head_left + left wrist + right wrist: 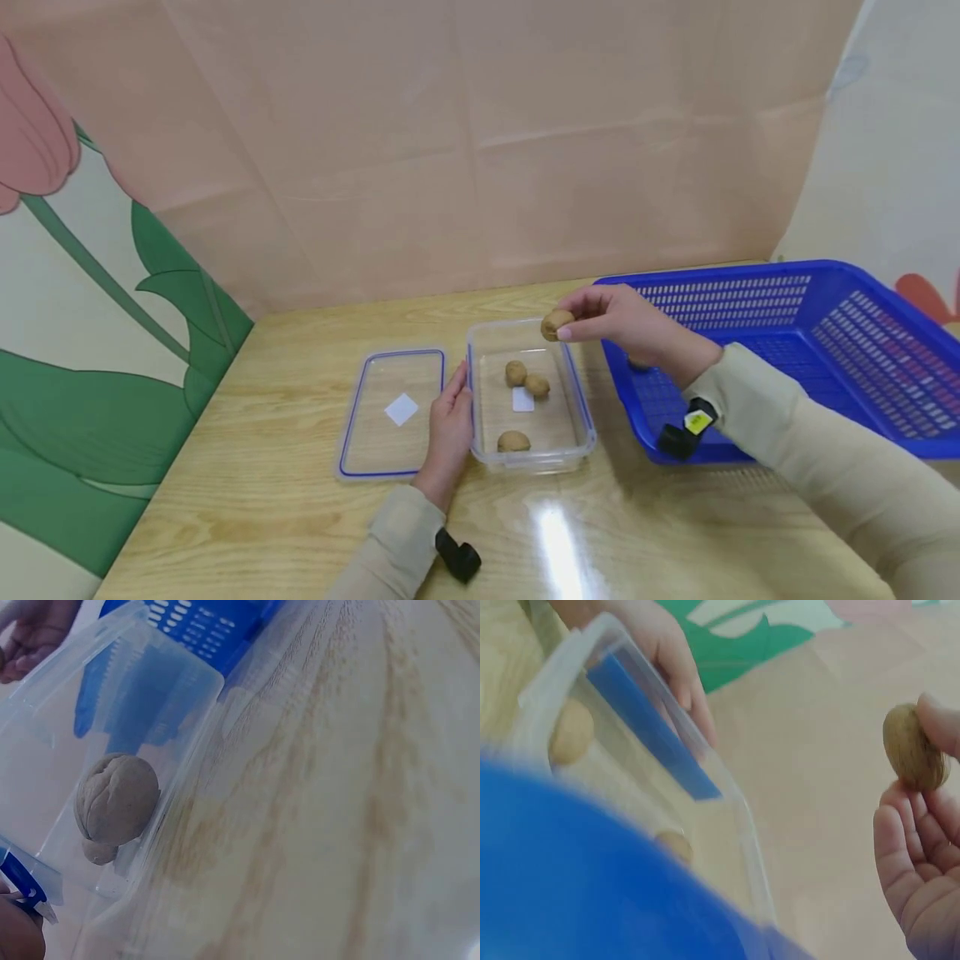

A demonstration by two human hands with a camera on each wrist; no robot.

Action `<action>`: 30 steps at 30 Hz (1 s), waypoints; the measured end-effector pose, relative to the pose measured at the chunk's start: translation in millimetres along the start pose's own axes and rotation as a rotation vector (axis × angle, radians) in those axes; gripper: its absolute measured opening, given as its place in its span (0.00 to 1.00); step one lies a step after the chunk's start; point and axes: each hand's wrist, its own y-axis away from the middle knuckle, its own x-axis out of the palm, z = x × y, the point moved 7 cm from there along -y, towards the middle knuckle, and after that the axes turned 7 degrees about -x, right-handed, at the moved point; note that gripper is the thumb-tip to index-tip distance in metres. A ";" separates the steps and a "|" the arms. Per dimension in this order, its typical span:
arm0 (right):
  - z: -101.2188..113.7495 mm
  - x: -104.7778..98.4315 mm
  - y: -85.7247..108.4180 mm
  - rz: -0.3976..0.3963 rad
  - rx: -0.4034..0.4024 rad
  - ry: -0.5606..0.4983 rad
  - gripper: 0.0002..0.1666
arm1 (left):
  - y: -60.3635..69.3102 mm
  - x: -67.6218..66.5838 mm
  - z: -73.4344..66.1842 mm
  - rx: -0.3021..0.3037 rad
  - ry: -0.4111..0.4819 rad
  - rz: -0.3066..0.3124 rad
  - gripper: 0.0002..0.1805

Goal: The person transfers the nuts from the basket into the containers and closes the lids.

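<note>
My right hand (626, 321) pinches a walnut (557, 324) between thumb and fingertips, above the far right corner of a clear plastic container (491, 417). In the right wrist view the held walnut (915, 746) shows its long side. Straight fingers of my left hand (450, 425) rest along the container's left wall. Inside, two walnuts (526, 379) touch each other near a white label, and another walnut (513, 442) lies by the near wall. The left wrist view shows a walnut (118, 799) through the clear side.
Left of the container lies its clear lid (360, 417) with a blue seal and white label. A large blue basket (832, 292) stands on the right, with part of a walnut (638, 364) visible behind my right wrist. All rest on a wooden table (247, 483) before a pinkish cloth backdrop.
</note>
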 end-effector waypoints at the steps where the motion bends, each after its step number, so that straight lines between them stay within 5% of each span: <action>1: 0.4 3.0 -0.6 0.003 0.010 0.003 0.16 | 0.1 -0.2 -1.2 0.007 0.000 -0.001 0.23; 9: -4.6 20.5 -6.6 0.012 0.076 0.040 0.22 | -2.6 0.1 -2.8 -0.005 0.033 -0.001 0.23; 14: -8.6 27.9 -7.2 0.007 0.077 -0.029 0.25 | -2.9 0.1 -1.2 0.001 0.027 -0.004 0.23; 30: -11.2 27.5 -4.3 0.006 0.066 -0.046 0.25 | -0.5 0.0 0.2 -0.005 0.031 0.005 0.23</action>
